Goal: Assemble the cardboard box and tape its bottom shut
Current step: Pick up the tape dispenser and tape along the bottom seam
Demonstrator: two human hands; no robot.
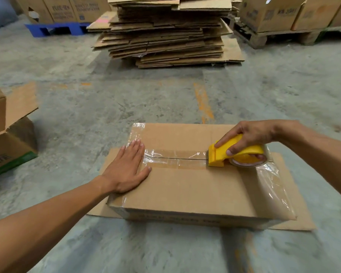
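Head view, warehouse floor. Cardboard box (pixel 185 190) lies bottom-up on the concrete floor (pixel 87 107), its lower flaps splayed flat beneath it. R hand (pixel 250 137) is closed round a yellow tape dispenser (pixel 232 152): index finger along the top, thumb on the near side, other fingers tucked through the roll. Dispenser nose sits on the box's centre seam, w/ the clear tape roll (pixel 250 161) just behind it, under the palm. Clear tape strip (pixel 171 157) runs along the seam from the dispenser nose toward the L hand (pixel 126 168). L hand lies flat, fingers spread, palm down on the box top over the strip's far end; it holds nothing. More clear tape wraps the box edges beside each hand.

Beyond the grip, further away: stack of flattened cartons (pixel 165 34). Far L of the grip: blue pallet (pixel 55 29) w/ printed boxes, text blurred. Far R: wooden pallet (pixel 280 37) carrying boxes, one marked approx. "KN 2001". Well L of the L hand: open carton (pixel 10 152) w/ green band, letters "RATE" legible, remainder cut off.
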